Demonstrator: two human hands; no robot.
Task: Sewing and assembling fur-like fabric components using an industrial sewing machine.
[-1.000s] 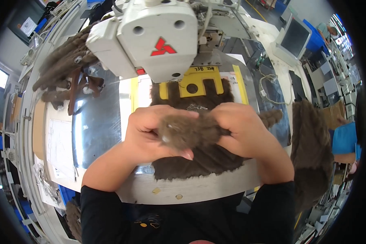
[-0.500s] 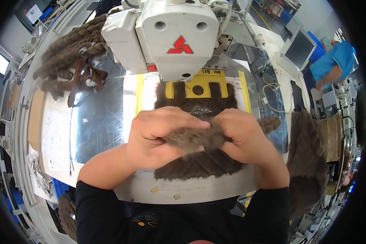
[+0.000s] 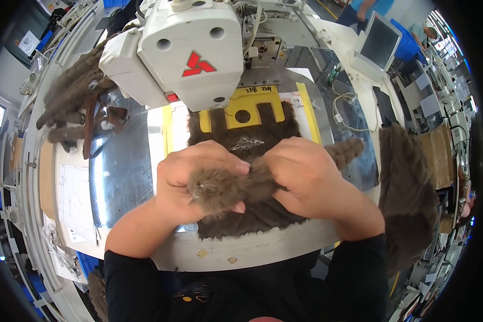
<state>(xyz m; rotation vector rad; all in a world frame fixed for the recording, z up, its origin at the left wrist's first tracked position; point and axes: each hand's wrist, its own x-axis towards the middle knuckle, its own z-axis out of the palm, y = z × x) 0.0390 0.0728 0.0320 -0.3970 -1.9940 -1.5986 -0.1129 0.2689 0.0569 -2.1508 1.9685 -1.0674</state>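
Between my hands is a tube-shaped piece of brown plush fabric [image 3: 220, 189], its fluffy end facing me. My left hand [image 3: 185, 174] wraps round that end, thumb on top. My right hand [image 3: 300, 169] grips the same piece farther along, and its tail [image 3: 349, 153] sticks out past my wrist to the right. Below the hands lies a flat dark brown plush panel [image 3: 241, 220], with pale stitching [image 3: 247, 143] on it. A yellow notched plate [image 3: 264, 110] rests on the panel's far part, under the sewing machine head [image 3: 190, 64].
Long brown plush pieces [image 3: 75, 91] are heaped at the far left. More brown plush [image 3: 408, 188] hangs at the right edge of the table. A monitor [image 3: 380, 40] stands at the far right, near a cable [image 3: 338, 110]. People in blue are in the background.
My view has shifted a little to the right. The plush piece has turned so its fluffy end shows more toward me; both hands keep their grip.
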